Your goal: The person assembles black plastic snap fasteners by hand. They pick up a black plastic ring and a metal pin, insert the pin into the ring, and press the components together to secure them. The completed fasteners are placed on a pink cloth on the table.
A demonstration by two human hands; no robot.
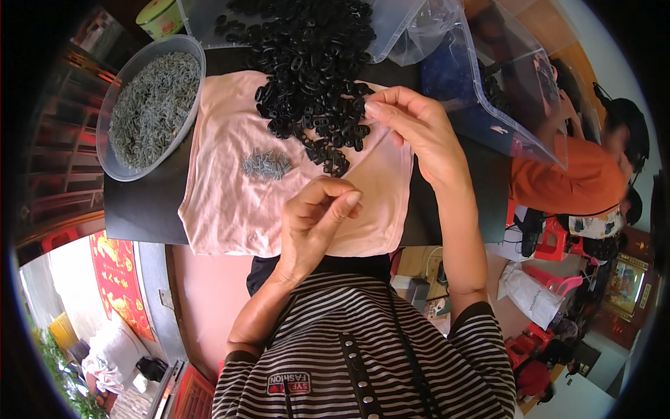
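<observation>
A heap of small black plastic parts with holes [307, 63] spills from a clear bin onto a pink cloth [223, 209]. At the heap's right edge, my right hand [422, 136] has its thumb and index finger drawn together against the parts. Anything between those fingertips is hidden. Closer to my body, my left hand [314, 223] is closed in a pinch above the cloth's front. Whatever it may hold is too small to make out. A little pile of silvery screws [266, 165] lies on the cloth, just beyond and left of my left hand.
An oval clear tub [103, 143] full of grey screws stands at the left on the black tabletop [139, 213]. Behind it is a green tin [159, 19]. Another clear bin [488, 115] stands at the right, near a person in an orange top [572, 178].
</observation>
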